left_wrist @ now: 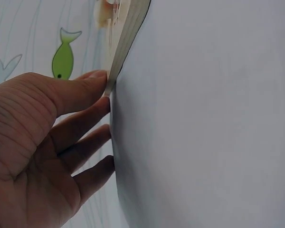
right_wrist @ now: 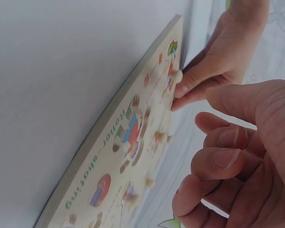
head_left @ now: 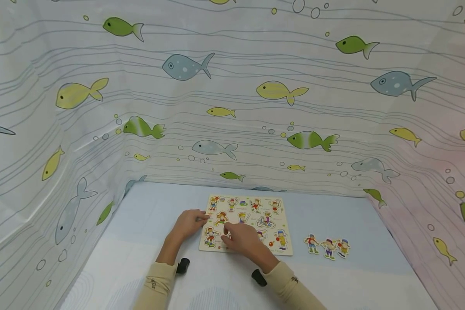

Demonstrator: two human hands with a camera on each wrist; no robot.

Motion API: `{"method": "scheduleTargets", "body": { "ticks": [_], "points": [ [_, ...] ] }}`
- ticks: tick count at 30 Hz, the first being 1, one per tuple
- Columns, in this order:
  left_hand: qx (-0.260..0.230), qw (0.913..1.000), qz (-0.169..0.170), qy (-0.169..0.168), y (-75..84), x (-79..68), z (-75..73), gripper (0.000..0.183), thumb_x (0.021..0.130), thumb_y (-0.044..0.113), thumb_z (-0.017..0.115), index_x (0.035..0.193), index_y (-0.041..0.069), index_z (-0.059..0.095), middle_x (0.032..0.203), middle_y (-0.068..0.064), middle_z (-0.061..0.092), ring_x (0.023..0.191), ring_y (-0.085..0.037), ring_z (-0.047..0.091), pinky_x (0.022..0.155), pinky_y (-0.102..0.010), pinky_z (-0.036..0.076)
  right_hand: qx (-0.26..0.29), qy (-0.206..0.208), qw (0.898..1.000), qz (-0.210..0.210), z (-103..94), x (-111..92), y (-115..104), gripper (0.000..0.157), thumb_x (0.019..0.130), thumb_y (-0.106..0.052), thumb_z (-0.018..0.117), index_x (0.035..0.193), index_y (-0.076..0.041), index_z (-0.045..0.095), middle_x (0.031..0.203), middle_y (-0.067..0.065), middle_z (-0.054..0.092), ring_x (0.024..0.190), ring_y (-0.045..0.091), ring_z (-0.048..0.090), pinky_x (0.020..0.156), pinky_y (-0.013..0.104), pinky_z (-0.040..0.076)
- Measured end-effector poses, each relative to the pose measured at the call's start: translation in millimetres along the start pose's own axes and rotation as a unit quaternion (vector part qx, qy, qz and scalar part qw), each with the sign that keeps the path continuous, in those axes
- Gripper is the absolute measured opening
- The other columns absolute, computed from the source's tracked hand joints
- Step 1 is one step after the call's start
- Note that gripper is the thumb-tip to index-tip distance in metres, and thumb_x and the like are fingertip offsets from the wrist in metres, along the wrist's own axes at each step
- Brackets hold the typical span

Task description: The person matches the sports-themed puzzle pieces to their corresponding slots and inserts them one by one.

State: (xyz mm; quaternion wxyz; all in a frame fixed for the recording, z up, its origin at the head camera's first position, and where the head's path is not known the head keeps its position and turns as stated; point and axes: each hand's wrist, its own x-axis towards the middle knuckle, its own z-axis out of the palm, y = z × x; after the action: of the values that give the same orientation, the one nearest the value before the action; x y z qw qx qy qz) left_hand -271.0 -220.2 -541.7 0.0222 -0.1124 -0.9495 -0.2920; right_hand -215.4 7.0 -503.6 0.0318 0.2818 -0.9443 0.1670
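A wooden peg puzzle board (head_left: 249, 251) with pictures of children at sports lies flat on the table. My left hand (head_left: 189, 224) touches its left edge. In the left wrist view, the thumb (left_wrist: 88, 90) of that hand meets the board's edge, with the other fingers lightly bent below it. My right hand (head_left: 245, 239) hovers over the lower middle of the board, hiding part of it. Its fingers (right_wrist: 218, 161) are loosely curled with nothing between them, and a gap separates thumb and forefinger. Small wooden knobs stand up from several figures; the roller-skating picture (right_wrist: 133, 130) shows none.
Right of the board, three loose figure pieces lie on the table: one in a red top (head_left: 311, 243), one in purple trousers (head_left: 328, 248) and one with a blue cap (head_left: 343, 247). Sheets with printed fish (head_left: 187, 67) wall in the pale table (head_left: 155, 206).
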Motion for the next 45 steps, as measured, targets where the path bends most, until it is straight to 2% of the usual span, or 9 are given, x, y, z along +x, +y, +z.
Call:
{"method": "scheduleTargets", "body": {
  "ticks": [7, 16, 19, 24, 33, 41, 45],
  "points": [
    [0.009, 0.9999, 0.005, 0.004, 1.0, -1.7, -1.5, 0.018, 0.088, 0.013, 0.074, 0.105, 0.01, 0.077, 0.12, -0.008, 0.069, 0.12, -0.032, 0.059, 0.105, -0.051, 0.042, -0.005, -0.008, 1.0, 0.018, -6.2, -11.1, 5.1, 0.015, 0.093, -0.031, 0.068, 0.098, -0.017, 0.066, 0.068, -0.012, 0.055, 0.055, 0.003, 0.044, 0.046, 0.02, 0.037],
    [0.009, 1.0, 0.004, -0.001, 2.7, -1.7, -1.4, 0.018, 0.089, 0.013, 0.073, 0.106, 0.009, 0.077, 0.121, -0.008, 0.069, 0.121, -0.032, 0.058, 0.106, -0.051, 0.041, 0.003, 0.019, 1.0, 0.012, -2.3, -21.6, 13.0, 0.009, 0.093, -0.027, 0.068, 0.094, -0.018, 0.066, 0.059, -0.014, 0.044, 0.05, 0.002, 0.038, 0.042, 0.019, 0.029],
    [0.008, 1.0, 0.0, -0.003, 2.6, -1.5, -1.5, 0.018, 0.089, 0.013, 0.073, 0.106, 0.01, 0.077, 0.121, -0.007, 0.069, 0.122, -0.031, 0.058, 0.106, -0.051, 0.041, 0.015, 0.013, 1.0, 0.019, -3.4, -24.5, 14.6, 0.008, 0.093, -0.025, 0.068, 0.095, -0.017, 0.067, 0.059, -0.014, 0.044, 0.051, 0.002, 0.038, 0.042, 0.019, 0.028],
    [0.008, 1.0, 0.001, -0.004, 2.2, -0.4, -1.2, 0.019, 0.089, 0.014, 0.073, 0.107, 0.01, 0.077, 0.121, -0.007, 0.069, 0.121, -0.032, 0.058, 0.106, -0.051, 0.041, 0.022, -0.001, 0.999, 0.034, -7.4, -29.7, 18.4, 0.015, 0.092, -0.029, 0.069, 0.101, -0.017, 0.067, 0.059, -0.013, 0.045, 0.051, 0.003, 0.039, 0.043, 0.02, 0.03],
    [0.002, 1.0, -0.003, -0.006, 2.9, -0.1, -1.8, 0.019, 0.089, 0.013, 0.073, 0.107, 0.01, 0.077, 0.121, -0.008, 0.069, 0.122, -0.032, 0.058, 0.106, -0.051, 0.041, 0.017, -0.004, 0.999, 0.047, -12.5, -39.5, 29.3, 0.016, 0.092, -0.031, 0.071, 0.098, -0.017, 0.066, 0.061, -0.014, 0.05, 0.053, 0.003, 0.043, 0.045, 0.02, 0.035],
    [0.002, 1.0, -0.002, -0.004, 3.9, -0.6, -2.8, 0.018, 0.089, 0.013, 0.073, 0.107, 0.01, 0.077, 0.121, -0.008, 0.069, 0.122, -0.033, 0.058, 0.107, -0.052, 0.04, 0.009, 0.013, 0.999, 0.046, -15.2, -47.6, 39.1, 0.011, 0.092, -0.027, 0.069, 0.095, -0.018, 0.063, 0.056, -0.013, 0.041, 0.049, 0.003, 0.036, 0.042, 0.019, 0.027],
    [-0.004, 1.0, -0.004, -0.003, 3.8, -1.0, -2.0, 0.019, 0.088, 0.013, 0.074, 0.106, 0.01, 0.077, 0.121, -0.008, 0.069, 0.122, -0.032, 0.058, 0.107, -0.052, 0.04, 0.007, 0.014, 0.999, 0.052, -16.4, -50.7, 43.6, 0.013, 0.093, -0.03, 0.069, 0.096, -0.019, 0.064, 0.055, -0.014, 0.041, 0.048, 0.002, 0.036, 0.041, 0.019, 0.028]
  ]
}}
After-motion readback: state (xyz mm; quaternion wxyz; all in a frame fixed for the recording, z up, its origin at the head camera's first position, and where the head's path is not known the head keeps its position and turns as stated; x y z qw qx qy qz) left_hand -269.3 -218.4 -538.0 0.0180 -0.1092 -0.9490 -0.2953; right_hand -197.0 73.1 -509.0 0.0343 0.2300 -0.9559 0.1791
